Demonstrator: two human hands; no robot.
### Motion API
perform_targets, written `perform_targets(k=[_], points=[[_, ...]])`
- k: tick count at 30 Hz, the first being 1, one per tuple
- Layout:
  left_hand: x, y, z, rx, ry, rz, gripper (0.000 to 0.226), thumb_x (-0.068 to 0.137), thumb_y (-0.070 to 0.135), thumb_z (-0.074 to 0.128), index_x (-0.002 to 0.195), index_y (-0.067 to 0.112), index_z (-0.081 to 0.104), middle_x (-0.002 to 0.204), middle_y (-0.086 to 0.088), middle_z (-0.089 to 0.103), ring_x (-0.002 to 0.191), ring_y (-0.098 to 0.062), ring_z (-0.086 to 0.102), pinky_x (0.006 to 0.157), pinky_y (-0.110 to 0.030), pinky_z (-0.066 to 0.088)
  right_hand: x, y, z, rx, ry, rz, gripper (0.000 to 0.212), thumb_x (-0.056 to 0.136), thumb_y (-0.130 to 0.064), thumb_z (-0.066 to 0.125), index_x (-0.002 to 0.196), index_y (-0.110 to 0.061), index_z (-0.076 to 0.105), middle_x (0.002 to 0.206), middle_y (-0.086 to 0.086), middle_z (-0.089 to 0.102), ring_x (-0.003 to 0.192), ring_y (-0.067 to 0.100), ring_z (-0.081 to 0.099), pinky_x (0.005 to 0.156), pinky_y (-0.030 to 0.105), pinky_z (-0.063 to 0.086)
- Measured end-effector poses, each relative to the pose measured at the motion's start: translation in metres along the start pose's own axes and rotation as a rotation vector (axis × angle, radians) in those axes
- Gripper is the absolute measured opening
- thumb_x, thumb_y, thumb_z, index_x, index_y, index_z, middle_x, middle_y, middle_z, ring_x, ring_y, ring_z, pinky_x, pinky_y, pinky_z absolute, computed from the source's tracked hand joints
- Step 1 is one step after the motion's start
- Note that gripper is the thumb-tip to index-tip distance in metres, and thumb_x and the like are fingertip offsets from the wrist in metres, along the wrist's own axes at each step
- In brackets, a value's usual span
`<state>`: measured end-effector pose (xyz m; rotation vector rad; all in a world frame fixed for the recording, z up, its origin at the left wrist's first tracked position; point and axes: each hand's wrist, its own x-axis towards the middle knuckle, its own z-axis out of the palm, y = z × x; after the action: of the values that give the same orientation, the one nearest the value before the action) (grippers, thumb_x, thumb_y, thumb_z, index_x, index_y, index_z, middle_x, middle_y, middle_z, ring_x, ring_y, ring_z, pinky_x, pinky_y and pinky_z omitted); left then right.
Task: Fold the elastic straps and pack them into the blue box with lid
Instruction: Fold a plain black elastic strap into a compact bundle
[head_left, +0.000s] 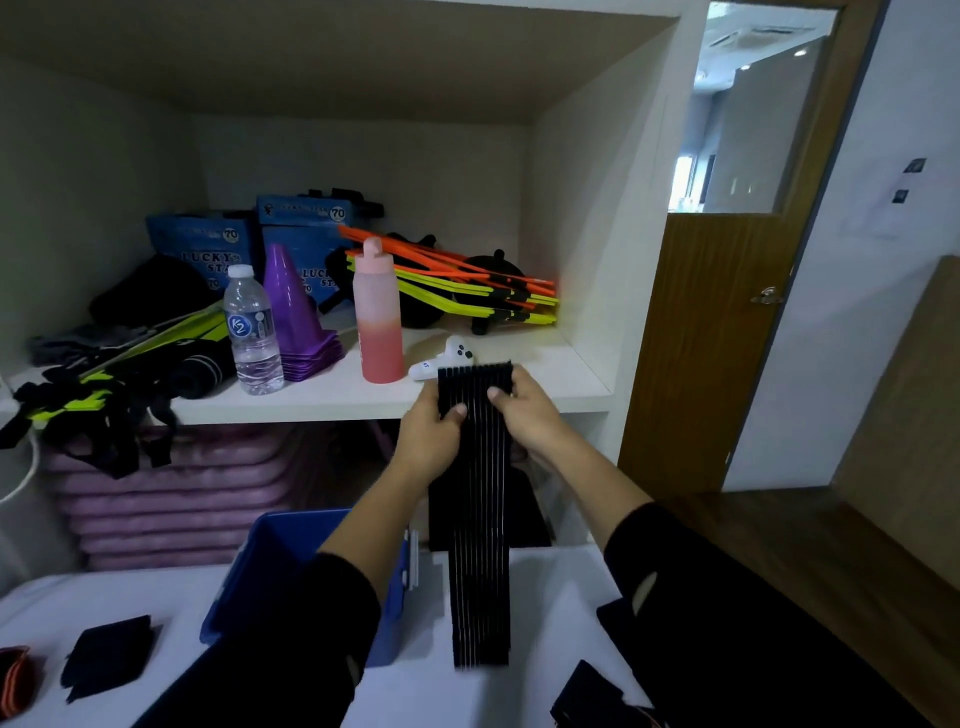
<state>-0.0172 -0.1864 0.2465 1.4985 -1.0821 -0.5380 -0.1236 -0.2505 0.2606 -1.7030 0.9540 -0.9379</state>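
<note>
Both the left hand (428, 441) and the right hand (524, 415) pinch the top of a long, ribbed black strap (478, 545) that hangs flat down to the white table (545, 597), beside the blue plastic box (270, 561).

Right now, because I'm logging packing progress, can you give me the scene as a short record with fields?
held item: black elastic strap, not yet folded, hanging down to the white table
left hand: grips the strap's top end
right hand: grips the strap's top end
blue box: on the table, partly hidden by the left forearm; contents cannot be seen
also on table: folded black strap, left of the box
</note>
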Motion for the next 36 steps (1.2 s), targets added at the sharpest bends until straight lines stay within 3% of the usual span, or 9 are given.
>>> perform_targets(k=[4, 10, 14, 16, 18, 21, 24, 30, 36], points=[[0.005, 0.020, -0.007, -0.035, 0.012, 0.120, 0.022, 0.095, 0.009, 0.046, 0.116, 0.014, 0.048, 0.095, 0.002, 0.058, 0.084, -0.012, 0.059, 0.064, -0.022, 0.049, 0.000, -0.023, -0.006, 0.032, 0.018, -0.132, 0.016, 0.098, -0.016, 0.042, 0.113, -0.021, 0.046, 0.105, 0.003, 0.058, 0.093, 0.020, 0.058, 0.075, 0.032, 0.049], [-0.054, -0.040, -0.015, 0.006, -0.058, 0.127, 0.029, 0.091, 0.007, 0.052, 0.118, 0.018, 0.051, 0.108, 0.002, 0.061, 0.098, -0.013, 0.058, 0.087, -0.030, 0.047, -0.058, 0.037, 0.008, -0.051, -0.068, -0.141, 0.032, 0.096, -0.012, 0.047, 0.128, -0.014, 0.043, 0.117, -0.002, 0.055, 0.112, 0.014, 0.051, 0.099, 0.032, 0.041], [-0.126, -0.116, -0.022, 0.120, -0.193, -0.016, 0.029, 0.089, 0.002, 0.054, 0.114, 0.017, 0.052, 0.098, 0.005, 0.062, 0.090, -0.009, 0.059, 0.071, -0.007, 0.044, -0.136, 0.114, 0.035, -0.106, -0.174, -0.004, 0.011, 0.096, -0.012, 0.049, 0.104, -0.019, 0.050, 0.095, -0.003, 0.058, 0.089, 0.003, 0.057, 0.081, 0.022, 0.048], [-0.164, -0.151, -0.030, 0.199, -0.306, -0.119, 0.027, 0.086, -0.001, 0.055, 0.101, 0.021, 0.054, 0.091, 0.006, 0.065, 0.085, -0.012, 0.061, 0.066, -0.008, 0.044, -0.180, 0.152, 0.054, -0.142, -0.202, 0.083, 0.020, 0.093, -0.008, 0.051, 0.091, -0.028, 0.048, 0.082, -0.009, 0.055, 0.074, -0.007, 0.051, 0.072, 0.014, 0.043], [-0.198, -0.182, -0.041, 0.314, -0.433, -0.191, 0.031, 0.082, -0.001, 0.056, 0.085, 0.030, 0.050, 0.076, 0.010, 0.062, 0.072, -0.010, 0.058, 0.060, -0.009, 0.042, -0.222, 0.185, 0.074, -0.153, -0.226, 0.179, 0.027, 0.090, -0.008, 0.052, 0.084, -0.034, 0.048, 0.077, -0.010, 0.052, 0.072, -0.002, 0.048, 0.072, 0.020, 0.040], [-0.239, -0.215, -0.059, 0.433, -0.567, -0.257, 0.037, 0.074, 0.003, 0.060, 0.074, 0.038, 0.048, 0.058, 0.015, 0.060, 0.059, 0.005, 0.057, 0.062, -0.012, 0.044, -0.276, 0.225, 0.103, -0.192, -0.272, 0.284, 0.039, 0.085, -0.008, 0.054, 0.077, -0.046, 0.050, 0.073, -0.011, 0.051, 0.069, -0.002, 0.046, 0.069, 0.020, 0.037], [-0.271, -0.236, -0.073, 0.492, -0.681, -0.263, 0.041, 0.072, 0.002, 0.061, 0.066, 0.041, 0.049, 0.060, 0.020, 0.056, 0.060, 0.022, 0.052, 0.059, -0.003, 0.038, -0.317, 0.246, 0.122, -0.243, -0.318, 0.359, 0.033, 0.080, -0.014, 0.058, 0.074, -0.046, 0.053, 0.071, -0.011, 0.054, 0.070, 0.003, 0.049, 0.070, 0.023, 0.040], [-0.310, -0.265, -0.092, 0.543, -0.784, -0.257, 0.040, 0.077, 0.010, 0.061, 0.068, 0.048, 0.051, 0.078, 0.013, 0.063, 0.078, -0.004, 0.060, 0.076, -0.018, 0.047, -0.361, 0.252, 0.138, -0.403, -0.365, 0.433, 0.028, 0.080, -0.023, 0.061, 0.069, -0.048, 0.055, 0.076, -0.013, 0.059, 0.075, 0.007, 0.057, 0.073, 0.023, 0.046], [-0.332, -0.274, -0.099, 0.487, -0.681, -0.349, 0.028, 0.085, 0.015, 0.061, 0.066, 0.026, 0.044, 0.066, 0.008, 0.055, 0.065, -0.011, 0.054, 0.059, -0.014, 0.041, -0.382, 0.254, 0.149, -0.446, -0.317, 0.466, 0.005, 0.096, -0.028, 0.046, 0.092, -0.027, 0.049, 0.064, -0.009, 0.050, 0.064, 0.012, 0.051, 0.066, 0.029, 0.040]])
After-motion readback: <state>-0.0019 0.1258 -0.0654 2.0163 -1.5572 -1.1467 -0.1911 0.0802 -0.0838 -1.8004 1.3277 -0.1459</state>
